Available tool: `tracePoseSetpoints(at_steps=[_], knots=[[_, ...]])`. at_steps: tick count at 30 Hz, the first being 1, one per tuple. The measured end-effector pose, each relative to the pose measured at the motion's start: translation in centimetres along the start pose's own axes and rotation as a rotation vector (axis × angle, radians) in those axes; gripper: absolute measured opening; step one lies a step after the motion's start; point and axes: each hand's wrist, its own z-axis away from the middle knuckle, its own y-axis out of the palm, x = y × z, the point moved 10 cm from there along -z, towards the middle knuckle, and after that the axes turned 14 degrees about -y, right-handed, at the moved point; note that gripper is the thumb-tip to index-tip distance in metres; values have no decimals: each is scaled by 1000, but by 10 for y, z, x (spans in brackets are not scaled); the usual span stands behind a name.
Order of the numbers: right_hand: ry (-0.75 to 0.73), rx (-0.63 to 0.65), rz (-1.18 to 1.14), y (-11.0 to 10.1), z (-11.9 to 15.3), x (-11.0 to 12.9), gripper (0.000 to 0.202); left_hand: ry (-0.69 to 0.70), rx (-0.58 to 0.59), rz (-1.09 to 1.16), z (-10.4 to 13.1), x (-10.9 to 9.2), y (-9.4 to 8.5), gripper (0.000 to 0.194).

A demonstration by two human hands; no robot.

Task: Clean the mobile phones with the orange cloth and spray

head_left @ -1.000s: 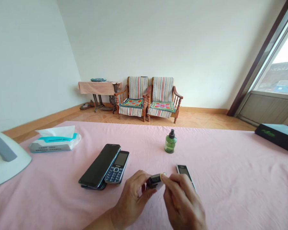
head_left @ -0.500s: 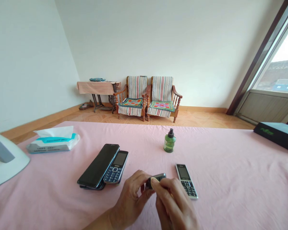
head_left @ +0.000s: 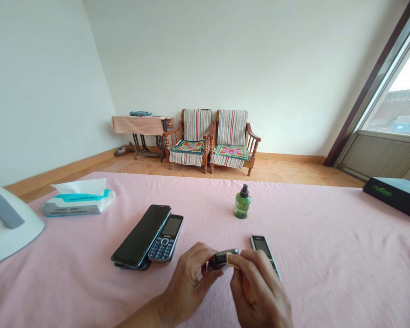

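My left hand is closed around one end of a dark mobile phone, held tilted above the cloth with its narrow edge facing me. My right hand pinches a small pale-yellow piece against the phone's right part; most of that piece is hidden by the fingers, and I cannot tell its material. Just beyond the right hand lies a silver-and-black keypad phone, partly covered by the hand. Left of my hands, a dark blue keypad phone rests beside a large black smartphone, which lies on another dark device.
A green bottle with a black cap stands upright on the pink cloth. A tissue pack and a white-and-grey appliance are at the left. A black box sits at the right edge. Two armchairs stand beyond.
My right hand has shifted right along the phone with the yellow piece, showing more of the phone's edge and covering more of the silver keypad phone. My left hand keeps its hold.
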Motion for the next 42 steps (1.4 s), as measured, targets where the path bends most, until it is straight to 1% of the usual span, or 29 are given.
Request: tracePoseSetpoints(at_steps=[4, 9, 14, 18, 20, 23, 24, 28, 30, 34, 36, 39, 40, 42], knots=[[12, -12, -39, 1, 1, 1, 24, 15, 12, 6, 0, -2, 0, 17], [61, 13, -31, 3, 4, -5, 23, 15, 2, -4, -1, -2, -1, 12], [31, 7, -56, 3, 3, -2, 24, 23, 21, -4, 0, -2, 0, 10], [65, 20, -19, 2, 4, -7, 23, 19, 9, -6, 0, -1, 0, 9], [39, 27, -4, 2, 4, -6, 23, 20, 13, -2, 0, -2, 0, 9], [-63, 51, -21, 3, 1, 2, 25, 23, 25, 3, 0, -2, 1, 10], [-73, 57, -20, 4, 1, 3, 25, 22, 23, 2, 0, -2, 1, 10], [2, 26, 25, 0, 2, -3, 24, 23, 10, -3, 1, 0, 0, 11], [-6, 4, 7, 1, 3, 1, 25, 30, 14, 3, 1, 0, 1, 13], [-28, -5, -104, 5, 2, 9, 28, 33, 30, 16, 2, -1, 1, 16], [2, -25, -115, 0, 0, 5, 27, 24, 30, 7, 1, 1, 1, 16], [58, -80, -67, -15, -1, -6, 23, 20, 20, -11, 0, 2, 1, 17], [66, -80, -54, -17, -2, -9, 22, 22, 18, -12, -1, 2, 1, 17], [62, -45, -43, -16, -1, -11, 21, 19, 21, -16, -2, 2, 1, 17]])
